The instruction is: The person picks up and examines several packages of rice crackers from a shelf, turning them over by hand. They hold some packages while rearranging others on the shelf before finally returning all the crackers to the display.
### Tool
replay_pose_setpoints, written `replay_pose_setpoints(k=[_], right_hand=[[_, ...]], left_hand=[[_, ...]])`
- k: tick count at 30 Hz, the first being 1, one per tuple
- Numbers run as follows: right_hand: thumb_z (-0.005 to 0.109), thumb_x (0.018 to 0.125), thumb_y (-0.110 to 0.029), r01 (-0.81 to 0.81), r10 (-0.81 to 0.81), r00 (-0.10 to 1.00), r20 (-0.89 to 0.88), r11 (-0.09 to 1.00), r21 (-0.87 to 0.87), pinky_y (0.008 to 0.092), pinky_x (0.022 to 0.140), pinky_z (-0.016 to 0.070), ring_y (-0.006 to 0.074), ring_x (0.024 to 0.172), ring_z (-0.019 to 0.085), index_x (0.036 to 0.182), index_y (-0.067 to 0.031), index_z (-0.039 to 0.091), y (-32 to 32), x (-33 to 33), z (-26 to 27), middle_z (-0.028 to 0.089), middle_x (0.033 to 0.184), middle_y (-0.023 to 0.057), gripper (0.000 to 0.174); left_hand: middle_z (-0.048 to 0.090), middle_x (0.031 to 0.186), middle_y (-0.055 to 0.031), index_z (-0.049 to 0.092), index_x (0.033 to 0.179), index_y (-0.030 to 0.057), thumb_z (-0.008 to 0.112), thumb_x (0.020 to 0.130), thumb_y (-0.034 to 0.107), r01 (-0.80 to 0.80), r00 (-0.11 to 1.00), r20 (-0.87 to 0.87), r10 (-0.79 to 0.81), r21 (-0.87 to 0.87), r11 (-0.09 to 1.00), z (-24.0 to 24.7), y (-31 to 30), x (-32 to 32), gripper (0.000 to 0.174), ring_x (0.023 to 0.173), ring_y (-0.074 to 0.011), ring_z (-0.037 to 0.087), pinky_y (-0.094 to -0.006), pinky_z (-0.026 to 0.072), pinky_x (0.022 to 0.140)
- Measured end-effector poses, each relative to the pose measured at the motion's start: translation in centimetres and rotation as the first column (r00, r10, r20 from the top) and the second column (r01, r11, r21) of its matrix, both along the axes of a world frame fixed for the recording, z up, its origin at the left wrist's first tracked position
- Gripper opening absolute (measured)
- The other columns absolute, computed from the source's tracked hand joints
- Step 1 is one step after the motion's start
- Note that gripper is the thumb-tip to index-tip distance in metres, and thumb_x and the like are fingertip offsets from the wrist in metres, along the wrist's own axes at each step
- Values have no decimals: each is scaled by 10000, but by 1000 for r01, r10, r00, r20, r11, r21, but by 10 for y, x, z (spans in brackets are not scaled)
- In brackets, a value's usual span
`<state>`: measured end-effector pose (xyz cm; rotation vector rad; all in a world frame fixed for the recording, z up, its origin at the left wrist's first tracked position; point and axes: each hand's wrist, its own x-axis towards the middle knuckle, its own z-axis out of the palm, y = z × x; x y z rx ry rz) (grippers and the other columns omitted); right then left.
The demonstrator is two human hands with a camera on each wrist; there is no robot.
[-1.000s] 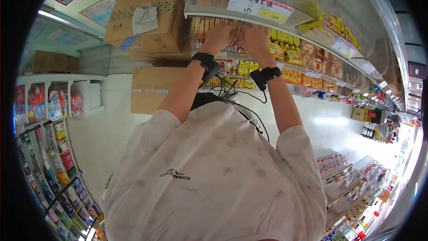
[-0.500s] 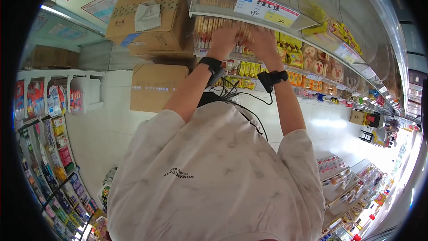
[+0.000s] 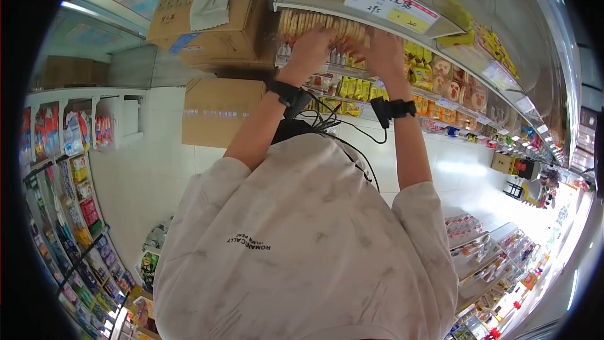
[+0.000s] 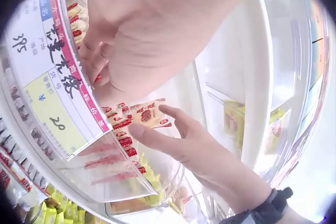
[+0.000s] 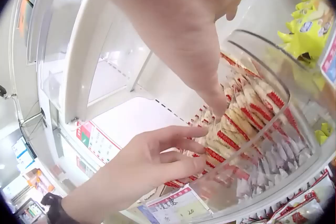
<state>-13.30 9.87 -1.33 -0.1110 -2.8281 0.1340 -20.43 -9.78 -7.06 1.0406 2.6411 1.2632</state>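
Cream packets of flat biscuits with red print (image 5: 239, 121) stand on edge in a tight row inside a clear plastic bin (image 5: 286, 111). My left hand (image 3: 309, 51) reaches into the left part of the row. In the right wrist view this left hand (image 5: 149, 158) touches the packets with fingers extended and thumb apart. My right hand (image 3: 385, 58) is at the row's right end. In the left wrist view the right hand (image 4: 202, 148) has thumb and forefinger spread, with a packet (image 4: 151, 116) showing between them. Its other fingers are hidden there.
A price card (image 3: 391, 5) hangs on the shelf edge over the bin. Stacked cardboard boxes (image 3: 207, 16) stand to the left, a grey cloth (image 3: 209, 9) on top. Yellow snack packs (image 3: 420, 66) and round cakes (image 3: 445, 82) fill the shelf rightward. Black cables (image 3: 324, 123) hang between the wrists.
The hands were close together on packets in the middle of the row; now they are farther apart, with more packets visible between them. The view has shifted slightly.
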Motion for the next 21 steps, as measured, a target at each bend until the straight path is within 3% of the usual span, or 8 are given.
replay_pose_setpoints(k=[3,6,9,14,15,18,20,21], right_hand=[[737,854,-362,20,-44,990,-136,985,-170,518,940,487,440,1103,605,1220,-52,642,15,-5,-9,657,1185,232,490],[706,872,-325,30,-74,975,-212,978,-206,516,855,523,445,1024,632,1183,-45,655,20,-11,-16,672,1133,232,422],[690,876,-291,134,-144,975,-168,988,-71,517,818,529,435,991,647,1163,-51,664,19,-21,-27,682,1128,214,375],[680,868,-271,226,-249,957,-151,962,-156,497,837,521,419,990,653,1130,-52,679,27,-33,-31,695,1097,207,342],[679,866,-273,249,-273,947,-167,957,-151,493,842,520,416,987,656,1122,-50,682,25,-34,-30,699,1090,205,340],[668,889,-291,275,-295,954,-44,926,-259,468,914,505,413,1074,629,1159,-35,674,23,-26,-20,682,1175,191,372],[673,894,-203,241,-364,914,-179,841,-484,419,874,511,366,1033,656,1164,-12,660,24,-18,-20,698,1132,174,331],[676,897,-160,202,-402,885,-234,786,-585,395,854,514,342,1012,669,1166,0,653,23,-13,-22,706,1110,165,314]], left_hand=[[563,1149,-198,586,1249,69,606,833,-13,-21,1000,24,20,41,999,-8,0,5,425,989,-433,603,-493,521,825],[558,1144,-196,590,1213,61,599,836,-8,-7,1000,8,7,97,995,-17,3,-4,384,973,-433,610,-494,528,801],[554,1129,-198,587,1198,55,598,848,3,-27,999,21,25,88,996,-17,6,-5,355,962,-429,616,-497,531,787],[544,1107,-199,603,1151,42,608,871,32,-94,996,5,94,-80,992,5,18,11,281,913,-416,628,-502,532,774],[555,1096,-193,615,1129,38,618,870,40,-103,995,-19,103,-28,994,7,19,15,259,893,-406,633,-496,533,762],[597,1054,-174,650,1060,22,646,866,63,-75,996,-37,78,79,994,15,21,15,198,842,-371,647,-475,532,729],[635,1013,-159,676,1013,7,662,864,75,9,999,30,-11,80,997,20,22,13,165,820,-346,655,-457,531,712],[650,990,-152,680,1006,0,664,865,83,82,985,146,-96,98,992,24,23,17,165,810,-337,656,-447,530,708]])
